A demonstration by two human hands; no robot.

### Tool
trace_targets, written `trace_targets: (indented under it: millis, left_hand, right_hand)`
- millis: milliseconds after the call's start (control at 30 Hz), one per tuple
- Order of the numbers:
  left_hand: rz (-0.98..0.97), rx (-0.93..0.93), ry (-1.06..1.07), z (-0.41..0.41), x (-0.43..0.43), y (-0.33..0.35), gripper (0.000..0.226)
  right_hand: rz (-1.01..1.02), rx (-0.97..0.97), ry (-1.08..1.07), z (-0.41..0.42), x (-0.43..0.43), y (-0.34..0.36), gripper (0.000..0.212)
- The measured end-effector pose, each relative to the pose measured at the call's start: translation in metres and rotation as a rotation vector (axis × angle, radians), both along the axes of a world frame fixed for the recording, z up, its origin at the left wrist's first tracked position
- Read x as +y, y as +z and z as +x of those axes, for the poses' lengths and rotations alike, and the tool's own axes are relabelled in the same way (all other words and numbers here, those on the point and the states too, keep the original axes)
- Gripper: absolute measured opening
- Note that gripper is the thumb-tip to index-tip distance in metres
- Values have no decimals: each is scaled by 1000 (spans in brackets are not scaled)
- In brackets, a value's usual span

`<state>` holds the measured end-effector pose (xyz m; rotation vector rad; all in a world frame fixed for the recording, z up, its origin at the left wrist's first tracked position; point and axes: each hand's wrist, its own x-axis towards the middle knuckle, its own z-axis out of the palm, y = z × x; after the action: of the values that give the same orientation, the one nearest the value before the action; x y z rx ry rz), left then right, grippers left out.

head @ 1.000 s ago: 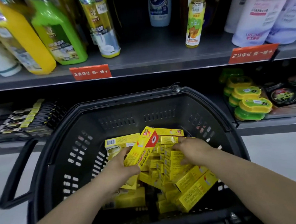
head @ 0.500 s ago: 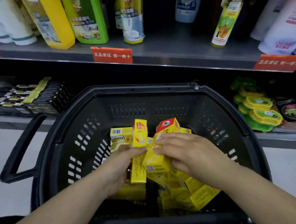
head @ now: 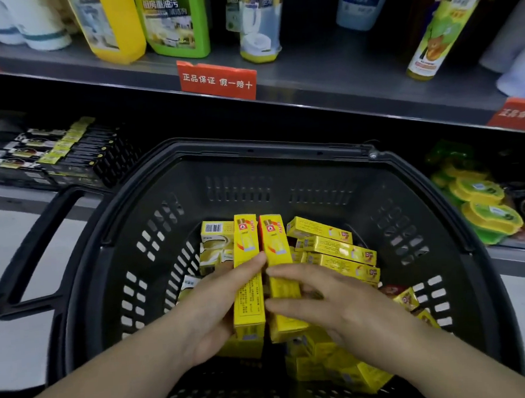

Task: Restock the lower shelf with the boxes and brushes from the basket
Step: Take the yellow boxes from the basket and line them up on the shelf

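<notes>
A black plastic basket [head: 284, 173] holds several small yellow boxes [head: 338, 249]. My left hand [head: 213, 312] grips one long yellow box [head: 247, 279] standing on end, thumb across its front. Beside it, my right hand [head: 332, 305] holds a second upright yellow box [head: 277, 253], fingers curled over its lower half. The two boxes stand side by side, nearly touching. The lower shelf [head: 18, 198] runs behind the basket, with black packaged brushes [head: 58, 153] lying on its left part.
Green and yellow round tubs [head: 483, 207] sit on the lower shelf at the right. Above, a grey shelf [head: 339, 71] carries cleaner bottles [head: 176, 19] and a red price tag [head: 217, 80]. The basket's handle [head: 34, 252] sticks out left over pale floor.
Both hands have lifted two yellow boxes out of the pile and stood them upright next to each other. The view has shifted left and closer to the basket.
</notes>
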<state>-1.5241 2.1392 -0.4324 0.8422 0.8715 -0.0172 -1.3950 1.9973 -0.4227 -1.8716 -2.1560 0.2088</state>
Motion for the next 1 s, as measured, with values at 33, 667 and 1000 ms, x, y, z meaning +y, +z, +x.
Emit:
trace_targets:
  millis: [33,667,1000]
  left_hand:
    - [12,3,-5,1,-1,-1,43]
    - [184,218,-54,1,-3,-18,29]
    - [141,221,-94,-3,-5,-20,34]
  right_hand:
    - [16,89,-22,-3,0,-3,79]
    - [-1160,-70,-509,92,-23,-6,58]
    - [-1211,-199,-562,97,-16,-47,85]
